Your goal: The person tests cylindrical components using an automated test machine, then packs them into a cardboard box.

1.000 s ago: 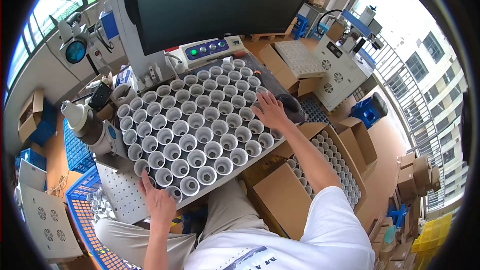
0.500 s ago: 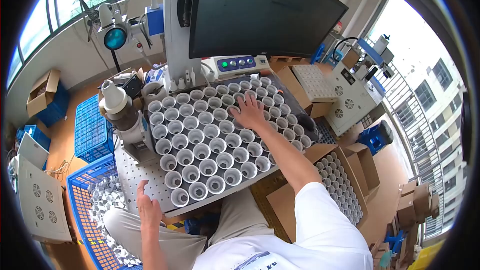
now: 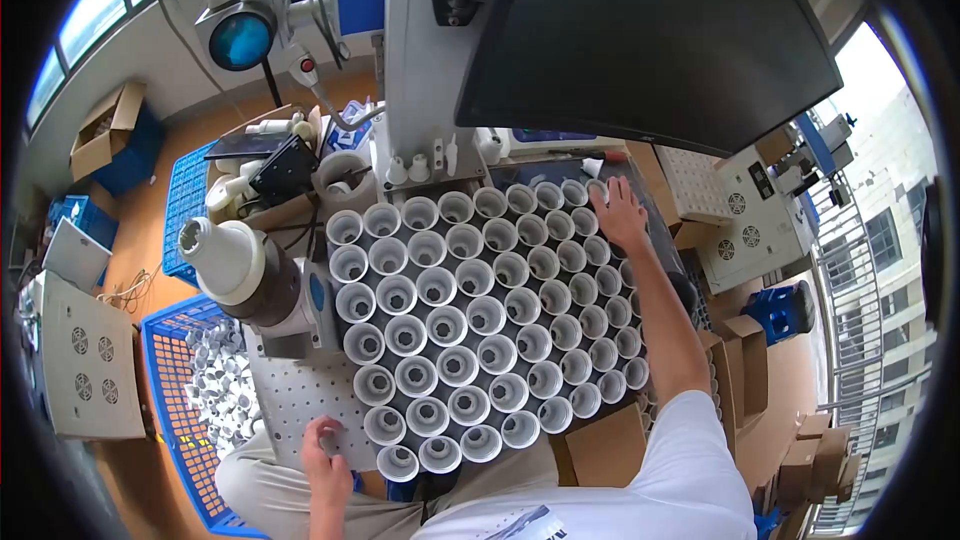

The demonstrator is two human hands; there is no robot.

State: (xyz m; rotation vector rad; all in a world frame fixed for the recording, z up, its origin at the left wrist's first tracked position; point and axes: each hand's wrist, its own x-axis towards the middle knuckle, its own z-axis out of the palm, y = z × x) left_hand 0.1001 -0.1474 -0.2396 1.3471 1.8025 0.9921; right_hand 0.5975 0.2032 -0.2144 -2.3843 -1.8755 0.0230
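Black monitor (image 3: 650, 40) is easily the biggest thing here, hanging over the far side of the bench. Below it there's a dark board (image 3: 520, 174) packed with white cups (image 3: 445, 325), all standing open end up in pretty tidy rows, and the nearer ones show a dark shape down at the bottom. Over on the left side of the view, a blue basket (image 3: 152, 340) sits lower than the bench with a loose heap of small white parts (image 3: 222, 380) in it. Between that and the cups is a white-topped machine (image 3: 225, 260), right beside the rows, with a perforated metal plate (image 3: 300, 402) in front of it.

Hands now. Right hand (image 3: 620, 215) is reaching to the far right corner of the cups, fingers spread apart, not clamped on anything; can't tell if the fingertips actually touch a rim. Left hand (image 3: 328, 465) is empty, fingers half curled with the thumb apart from them, at the near edge of the plate. Smallest bit worth mentioning: a little white cone (image 3: 592, 168) lying just past the right hand.
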